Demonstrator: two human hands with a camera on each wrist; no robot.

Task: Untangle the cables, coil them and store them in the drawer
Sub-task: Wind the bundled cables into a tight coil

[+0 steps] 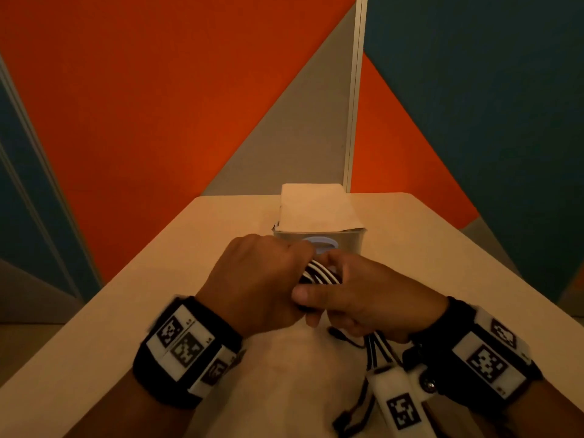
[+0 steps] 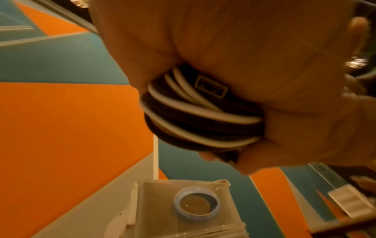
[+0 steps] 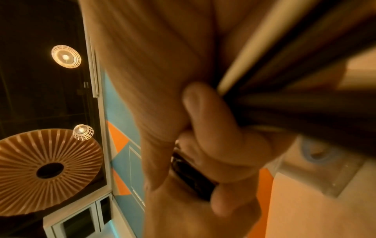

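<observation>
A coil of black and white cables (image 1: 319, 275) is held above the table between both hands. My left hand (image 1: 262, 279) grips the coil (image 2: 199, 116) with fingers curled round it, and a USB plug (image 2: 210, 87) shows against the palm. My right hand (image 1: 357, 292) holds the coil's other side, its thumb lying across the front. In the right wrist view its fingers (image 3: 213, 136) curl round blurred cable strands (image 3: 284, 77). Loose strands (image 1: 376, 346) hang below the right hand, and a small black plug (image 1: 338, 333) lies beside them. The small drawer unit (image 1: 354, 238) stands just behind the hands.
The drawer unit has a blue ring handle (image 2: 197, 204) on its front, and white paper (image 1: 316, 210) lies on top. The pale table (image 1: 158, 311) ends at orange, grey and teal wall panels. A black strap (image 1: 350, 412) lies near the front edge.
</observation>
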